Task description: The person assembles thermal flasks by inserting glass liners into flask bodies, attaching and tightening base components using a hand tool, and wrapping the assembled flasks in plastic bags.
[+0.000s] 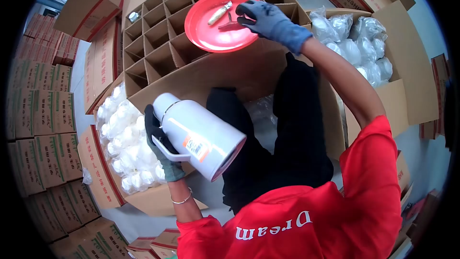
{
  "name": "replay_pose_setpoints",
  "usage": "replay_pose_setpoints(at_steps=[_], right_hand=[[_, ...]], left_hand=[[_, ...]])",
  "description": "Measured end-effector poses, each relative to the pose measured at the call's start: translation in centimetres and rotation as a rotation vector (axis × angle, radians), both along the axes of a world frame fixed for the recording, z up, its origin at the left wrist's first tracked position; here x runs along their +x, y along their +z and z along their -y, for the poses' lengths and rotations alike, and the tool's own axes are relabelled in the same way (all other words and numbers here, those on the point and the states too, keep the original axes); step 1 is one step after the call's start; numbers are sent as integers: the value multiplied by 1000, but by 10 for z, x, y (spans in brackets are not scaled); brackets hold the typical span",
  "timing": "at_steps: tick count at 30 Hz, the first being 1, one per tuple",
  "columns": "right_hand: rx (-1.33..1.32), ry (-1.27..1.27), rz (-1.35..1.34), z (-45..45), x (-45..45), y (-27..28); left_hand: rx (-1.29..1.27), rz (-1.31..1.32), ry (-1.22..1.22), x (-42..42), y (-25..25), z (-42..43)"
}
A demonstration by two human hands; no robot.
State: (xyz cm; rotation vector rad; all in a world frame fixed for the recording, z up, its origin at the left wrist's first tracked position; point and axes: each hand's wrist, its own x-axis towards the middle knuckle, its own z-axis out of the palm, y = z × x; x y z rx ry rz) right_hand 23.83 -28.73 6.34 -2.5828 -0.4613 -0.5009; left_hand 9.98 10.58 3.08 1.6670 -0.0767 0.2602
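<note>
My left hand [162,144], in a dark glove with a grey-green cuff, is closed around the handle side of a pale lavender vacuum jug [201,132]. The jug lies tilted, its lid end up to the left and its base toward my lap. An orange and white barcode label [195,148] is on its side. Over the right rim of a round red plastic tray [201,33], my right hand [268,21] in a grey-blue glove has curled fingers slightly apart. Close to the fingertips lies a small red piece [232,26] of unclear kind. A silvery-gold wrapped stick [220,13] lies beside it.
The tray rests on a big carton with cardboard dividers [155,33] before my knees. Open cartons of plastic-wrapped white items [127,139] and clear-wrapped pieces [357,50] stand at left and right. Stacked closed boxes [40,110] line the left side.
</note>
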Motion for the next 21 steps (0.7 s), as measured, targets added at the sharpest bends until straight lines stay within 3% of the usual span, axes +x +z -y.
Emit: replay_pose_setpoints(at_steps=[3, 5, 6, 7, 9, 12, 13, 15, 17, 19, 21], right_hand=[[278, -93, -248, 30, -51, 19], [199, -10, 361, 76, -69, -39], [421, -180, 14, 95, -87, -64], [645, -362, -322, 115, -110, -87], [400, -496, -372, 160, -147, -124], [392, -671, -33, 232, -170, -170], [213, -660, 35, 260, -172, -170], [452, -905, -8, 322, -157, -185], [325, -878, 99, 400, -139, -219], [181, -1130, -100, 445, -125, -223], [-23, -1210, -272, 491, -103, -239]], left_hand=[[101, 87, -40, -7, 26, 40], [167, 116, -67, -15, 50, 70], [388, 150, -57, -17, 66, 80], [408, 160, -46, -19, 59, 83], [473, 207, -121, -30, 51, 100], [664, 184, -273, -53, 51, 114], [859, 187, -367, -60, 45, 118], [984, 234, -591, -75, 32, 136], [1038, 300, -702, -88, 33, 156], [1019, 286, -657, -88, 29, 159], [996, 281, -645, -86, 23, 160]])
